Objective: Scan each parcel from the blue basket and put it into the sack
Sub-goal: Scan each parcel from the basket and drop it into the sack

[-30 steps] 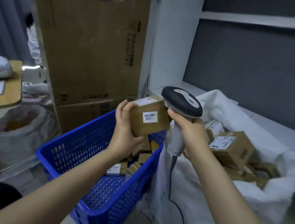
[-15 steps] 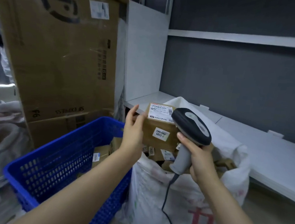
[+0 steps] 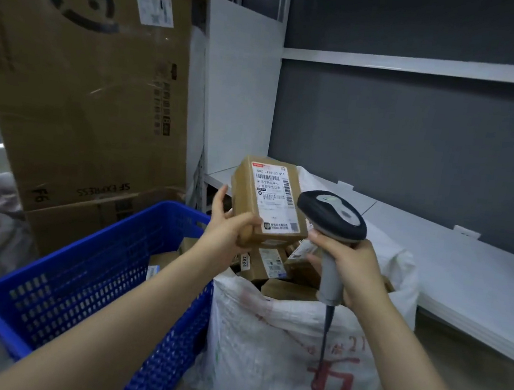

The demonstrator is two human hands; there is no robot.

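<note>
So you had turned the parcel [image 3: 267, 202] over in your left hand [image 3: 229, 233]. A moment before, its small numbered sticker faced you; this time the big shipping label with the barcodes looked up at you. It had also come away from above the blue basket [image 3: 96, 272] and hung over the mouth of the sack [image 3: 280, 342].

Your left fingers were curled round its lower left corner, with one finger lying straight up its side. Your right hand [image 3: 353, 266] was wrapped tight round the grey handle of the scanner [image 3: 331, 216], whose black head sat just right of the label, close to the parcel's edge. Whether the scan had registered, I could not tell. I judged it was the step in hand, with the drop into the sack next.

Straight below your fingers, the sack stood open, with labelled boxes [image 3: 270, 263] heaped near its rim. Left of your left fingers and lower, the basket held a few unscanned packets [image 3: 162, 257] at its far end.
</note>
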